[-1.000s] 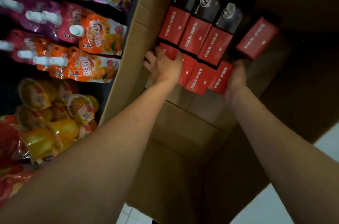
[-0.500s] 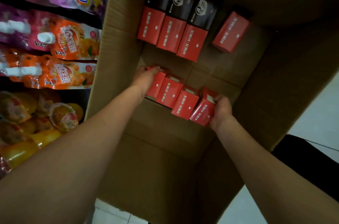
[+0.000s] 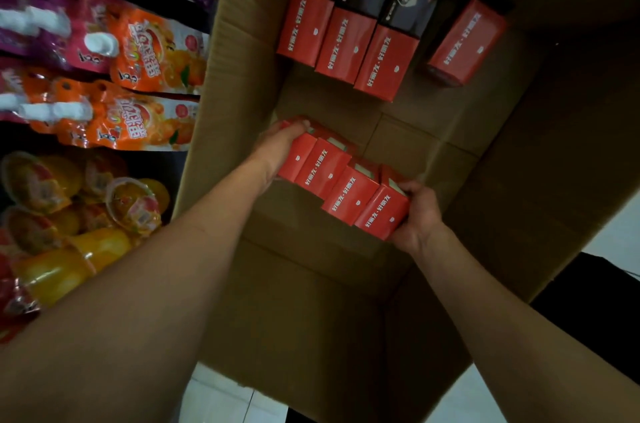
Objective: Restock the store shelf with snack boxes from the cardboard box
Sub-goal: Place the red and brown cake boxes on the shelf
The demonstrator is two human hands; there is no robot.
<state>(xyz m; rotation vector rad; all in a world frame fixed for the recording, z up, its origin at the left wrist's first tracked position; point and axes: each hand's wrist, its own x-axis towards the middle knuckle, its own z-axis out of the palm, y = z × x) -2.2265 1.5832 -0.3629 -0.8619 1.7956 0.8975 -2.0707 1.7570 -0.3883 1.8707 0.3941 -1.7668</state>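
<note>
I see my left hand (image 3: 277,149) and right hand (image 3: 420,215) clamping a row of four red snack boxes (image 3: 343,185) from either end, inside the cardboard box (image 3: 221,83) near its left wall. Bare cardboard shows around them. Four more boxes (image 3: 346,42) lie at the far end, and the shelf (image 3: 97,111) of juice pouches (image 3: 145,48) is just left.
</note>
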